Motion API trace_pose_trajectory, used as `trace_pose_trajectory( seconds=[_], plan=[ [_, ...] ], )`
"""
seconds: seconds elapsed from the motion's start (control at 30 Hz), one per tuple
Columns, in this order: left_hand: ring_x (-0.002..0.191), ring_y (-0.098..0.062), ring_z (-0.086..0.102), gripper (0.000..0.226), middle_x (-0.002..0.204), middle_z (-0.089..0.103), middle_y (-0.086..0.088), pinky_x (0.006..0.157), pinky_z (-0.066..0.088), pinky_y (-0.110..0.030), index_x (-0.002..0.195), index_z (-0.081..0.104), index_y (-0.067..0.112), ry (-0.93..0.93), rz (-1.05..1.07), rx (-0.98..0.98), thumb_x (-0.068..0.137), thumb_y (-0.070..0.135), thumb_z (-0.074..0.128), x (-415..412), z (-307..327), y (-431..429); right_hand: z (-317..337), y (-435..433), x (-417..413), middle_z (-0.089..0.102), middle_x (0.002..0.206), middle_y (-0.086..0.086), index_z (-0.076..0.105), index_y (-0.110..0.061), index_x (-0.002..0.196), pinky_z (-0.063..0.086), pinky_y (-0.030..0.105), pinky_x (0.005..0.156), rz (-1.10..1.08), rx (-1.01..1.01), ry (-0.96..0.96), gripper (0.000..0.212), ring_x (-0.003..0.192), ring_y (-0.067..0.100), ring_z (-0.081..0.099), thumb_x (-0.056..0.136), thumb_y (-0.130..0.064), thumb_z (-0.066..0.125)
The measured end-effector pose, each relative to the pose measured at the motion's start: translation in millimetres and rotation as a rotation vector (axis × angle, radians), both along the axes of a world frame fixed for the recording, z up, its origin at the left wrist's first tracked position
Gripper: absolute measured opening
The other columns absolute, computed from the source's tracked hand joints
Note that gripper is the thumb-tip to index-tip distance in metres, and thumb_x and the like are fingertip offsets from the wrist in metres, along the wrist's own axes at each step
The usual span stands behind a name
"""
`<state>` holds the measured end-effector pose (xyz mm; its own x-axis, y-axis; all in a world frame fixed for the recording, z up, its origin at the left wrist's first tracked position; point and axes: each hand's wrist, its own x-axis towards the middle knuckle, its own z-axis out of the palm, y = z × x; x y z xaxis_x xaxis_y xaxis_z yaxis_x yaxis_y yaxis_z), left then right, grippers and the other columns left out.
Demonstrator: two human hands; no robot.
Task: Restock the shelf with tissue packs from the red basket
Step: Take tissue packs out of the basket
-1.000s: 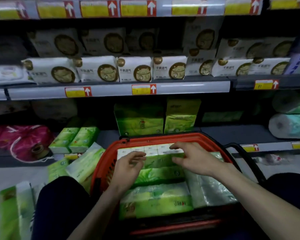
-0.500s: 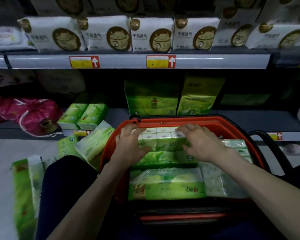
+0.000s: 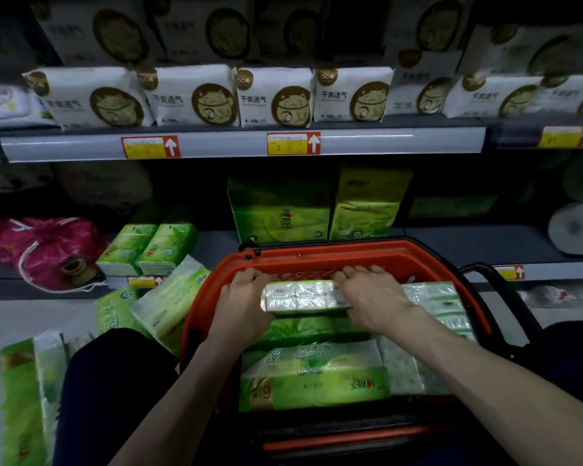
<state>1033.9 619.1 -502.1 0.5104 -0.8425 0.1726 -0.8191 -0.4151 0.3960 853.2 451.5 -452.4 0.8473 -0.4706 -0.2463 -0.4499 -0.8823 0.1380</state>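
Observation:
The red basket (image 3: 317, 255) stands in front of me, below the bottom shelf (image 3: 468, 245). Inside it lie several green and white tissue packs. Both hands reach to the basket's far end and grip one green-and-white tissue pack (image 3: 298, 296) by its ends. My left hand (image 3: 241, 304) curls round the pack's left end. Round its right end wraps my right hand (image 3: 372, 297), fingers over the far edge. A larger green pack (image 3: 317, 381) lies nearer to me in the basket.
On the bottom shelf stand two small green packs (image 3: 148, 247), two tall green packs (image 3: 280, 210) behind the basket, a pink bag (image 3: 44, 247) at left and a paper roll (image 3: 572, 228) at right. Loose green packs (image 3: 165, 304) lie on the floor at left. White packs fill the shelf above.
Both hands slid to the basket's far end and closed on the ends of one pack, which now sits raised above the others. The view has tilted down and closer.

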Motion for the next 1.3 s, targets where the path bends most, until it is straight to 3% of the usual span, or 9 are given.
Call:
trace_pose_trajectory(
  seconds=[0.13,0.2,0.3,0.43,0.63,0.83,1.0,1.17,1.3],
  plan=[
    [0.135,-0.016,0.033,0.103,0.148,0.035,-0.004,0.116,0.036,-0.037,0.152,0.046,0.027,0.153,0.132,-0.276,0.063,0.03,0.097,13.3,26.4,8.2,14.2,-16.2,-3.5,0.068,0.091,-0.002,0.064,-0.02,0.094,0.047,0.025,0.061,-0.153,0.349,-0.2,0.021,0.082,0.02,0.07,0.083,-0.013,0.08],
    [0.14,-0.016,0.027,0.118,0.152,0.025,0.003,0.118,0.032,-0.038,0.158,0.032,0.034,0.324,0.217,-0.382,0.06,0.038,0.098,19.6,27.9,12.3,26.4,-24.4,-7.8,0.072,0.077,-0.008,0.071,-0.026,0.086,0.043,0.016,0.05,-0.206,0.556,-0.252,0.023,0.064,0.005,0.067,0.078,-0.017,0.091],
    [0.147,-0.025,0.031,0.123,0.16,0.017,0.005,0.116,0.039,-0.052,0.161,0.015,0.04,0.538,0.34,-0.533,0.065,0.057,0.092,18.2,24.1,15.4,50.5,-28.9,-15.6,0.079,0.078,-0.012,0.08,-0.021,0.096,0.052,0.015,0.058,-0.253,0.849,-0.337,0.027,0.067,0.0,0.073,0.075,-0.012,0.095],
    [0.135,-0.024,0.054,0.112,0.159,0.036,-0.003,0.108,0.05,-0.054,0.158,0.023,0.036,0.964,0.36,-0.641,0.069,0.068,0.082,6.8,33.2,20.6,61.1,-26.6,-20.4,0.083,0.106,0.004,0.078,-0.006,0.118,0.065,0.038,0.085,-0.293,1.152,-0.543,0.04,0.097,0.025,0.08,0.08,-0.006,0.09],
    [0.124,-0.039,0.066,0.068,0.138,0.067,-0.012,0.099,0.054,-0.061,0.146,0.047,0.02,1.628,-0.078,-0.307,0.084,0.017,0.075,-21.0,49.5,36.6,39.3,14.9,-1.2,0.081,0.114,0.013,0.073,0.004,0.12,0.058,0.036,0.096,-0.396,1.421,-0.591,0.046,0.109,0.029,0.077,0.08,-0.016,0.083],
    [0.111,-0.036,0.073,0.063,0.126,0.074,-0.014,0.085,0.062,-0.049,0.138,0.056,0.014,1.645,-0.035,-0.176,0.079,0.01,0.077,-8.4,46.7,59.4,23.7,41.0,13.2,0.079,0.123,0.006,0.073,-0.007,0.128,0.044,0.05,0.118,-0.477,1.486,-0.415,0.052,0.121,0.022,0.072,0.086,-0.036,0.084],
    [0.117,-0.032,0.071,0.057,0.128,0.073,-0.009,0.093,0.059,-0.052,0.139,0.054,0.017,1.568,-0.002,-0.221,0.087,0.01,0.076,11.4,64.4,65.4,36.3,60.7,20.0,0.074,0.134,0.008,0.051,-0.026,0.148,0.062,0.042,0.09,-0.463,1.687,-0.272,0.065,0.113,0.035,0.073,0.092,-0.03,0.083],
    [0.107,-0.025,0.075,0.048,0.118,0.077,-0.007,0.094,0.059,-0.043,0.132,0.063,0.012,1.507,0.041,-0.06,0.089,0.031,0.074,82.5,98.6,56.5,57.9,74.4,77.7,0.076,0.112,0.021,0.065,-0.005,0.133,0.059,0.027,0.067,-0.503,1.748,-0.399,0.062,0.083,0.028,0.069,0.084,-0.035,0.087],
    [0.076,-0.016,0.075,0.048,0.094,0.079,-0.001,0.069,0.056,-0.031,0.124,0.069,0.016,1.432,0.2,-0.115,0.092,0.052,0.065,151.4,96.4,54.2,58.0,82.3,159.2,0.077,0.103,0.019,0.072,0.001,0.119,0.06,0.026,0.064,-0.56,1.758,-0.479,0.052,0.075,0.025,0.068,0.082,-0.033,0.084]
  ],
)
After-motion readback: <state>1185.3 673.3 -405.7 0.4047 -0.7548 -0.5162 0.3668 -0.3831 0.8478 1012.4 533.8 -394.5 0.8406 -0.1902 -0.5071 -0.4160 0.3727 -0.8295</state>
